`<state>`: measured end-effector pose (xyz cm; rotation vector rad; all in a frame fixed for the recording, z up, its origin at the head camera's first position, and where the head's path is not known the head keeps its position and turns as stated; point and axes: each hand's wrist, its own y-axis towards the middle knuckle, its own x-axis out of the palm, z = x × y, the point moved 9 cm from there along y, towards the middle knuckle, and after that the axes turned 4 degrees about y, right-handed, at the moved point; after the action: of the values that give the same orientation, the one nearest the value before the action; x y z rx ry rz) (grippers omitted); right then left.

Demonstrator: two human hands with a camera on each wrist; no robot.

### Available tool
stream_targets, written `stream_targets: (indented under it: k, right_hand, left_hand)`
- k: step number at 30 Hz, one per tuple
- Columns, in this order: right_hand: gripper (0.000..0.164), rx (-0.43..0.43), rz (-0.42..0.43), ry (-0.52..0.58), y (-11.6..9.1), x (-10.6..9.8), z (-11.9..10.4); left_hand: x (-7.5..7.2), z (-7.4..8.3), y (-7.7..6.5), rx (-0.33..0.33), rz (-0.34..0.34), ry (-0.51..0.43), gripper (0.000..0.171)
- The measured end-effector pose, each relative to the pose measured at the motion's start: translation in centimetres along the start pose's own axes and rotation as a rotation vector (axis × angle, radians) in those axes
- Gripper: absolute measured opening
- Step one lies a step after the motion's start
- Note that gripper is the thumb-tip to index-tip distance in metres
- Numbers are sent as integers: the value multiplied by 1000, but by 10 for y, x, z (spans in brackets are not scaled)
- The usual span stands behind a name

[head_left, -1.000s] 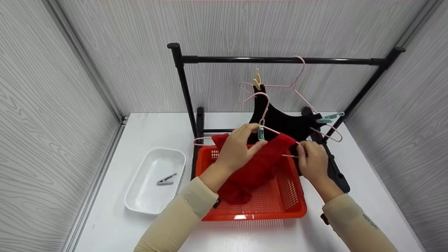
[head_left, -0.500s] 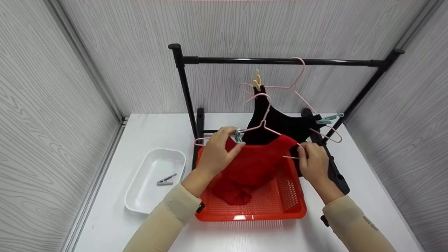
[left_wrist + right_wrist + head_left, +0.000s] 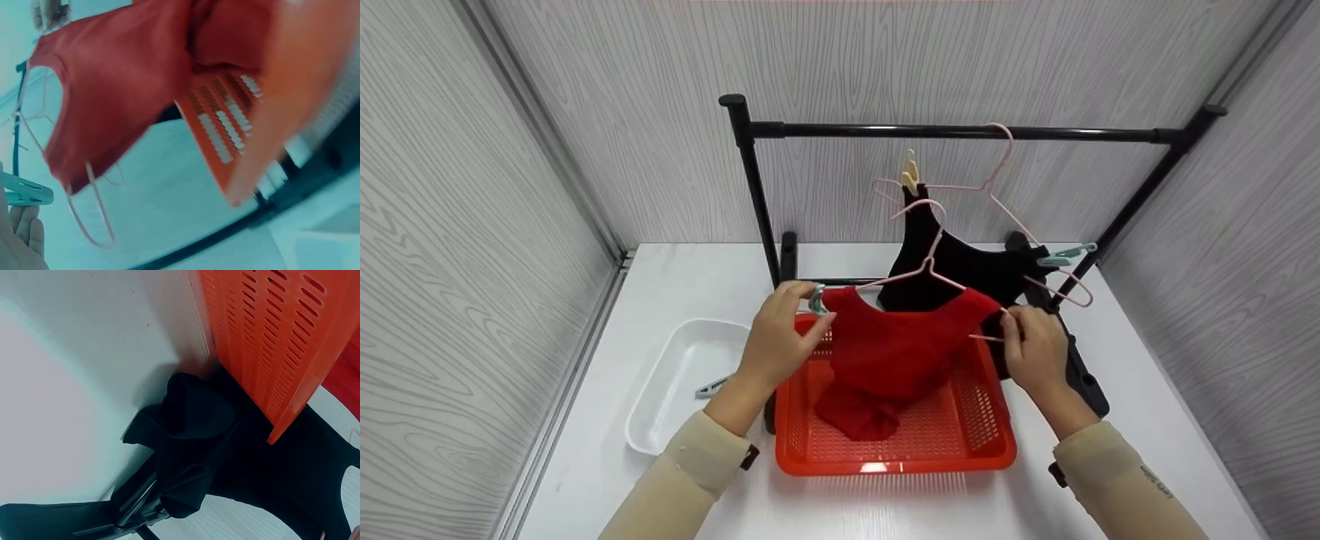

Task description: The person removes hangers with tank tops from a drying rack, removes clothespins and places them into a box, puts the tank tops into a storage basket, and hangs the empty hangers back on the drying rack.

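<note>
Between thumb and fingers, my left hand [image 3: 778, 337] pinches a teal clothespin [image 3: 28, 191] beside the left shoulder of a red sleeveless top [image 3: 896, 349]. A gap shows between clothespin and cloth in the left wrist view. The top hangs on a pink wire hanger [image 3: 928, 266], whose hook stands free of the rail. At the top's right shoulder, my right hand [image 3: 1037, 349] pinches the hanger's end. The lower part of the top rests in a red perforated basket [image 3: 896, 468]. Mostly out of frame in the right wrist view, my right hand shows only a fingertip.
A black clothes rack [image 3: 885, 130] stands behind the basket. On it hangs a black top [image 3: 960, 262], held on another pink hanger by a cream clothespin [image 3: 910, 176] and a second teal clothespin [image 3: 1065, 255]. A white tray [image 3: 649, 397] at the left holds a grey clothespin [image 3: 712, 387].
My left hand has moved left with the teal clothespin, from near the hanger's neck to beside the top's left shoulder, uncovering the neckline. My right hand has stayed nearly still.
</note>
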<state>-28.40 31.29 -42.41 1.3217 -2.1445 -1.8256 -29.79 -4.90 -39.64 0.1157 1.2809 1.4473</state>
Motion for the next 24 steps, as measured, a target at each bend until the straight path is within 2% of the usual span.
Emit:
stream_targets:
  k: [8, 17, 24]
  right_hand:
    - [15, 9, -18, -9, -1, 2, 3]
    - [12, 4, 18, 6, -2, -1, 5]
    - [11, 6, 30, 6, -2, -3, 5]
  left_hand:
    - [-7, -30, -28, -38, -25, 46, 45]
    - [-22, -67, -52, -166, 4, 78, 43]
    - [-27, -94, -72, -220, -7, 134, 42]
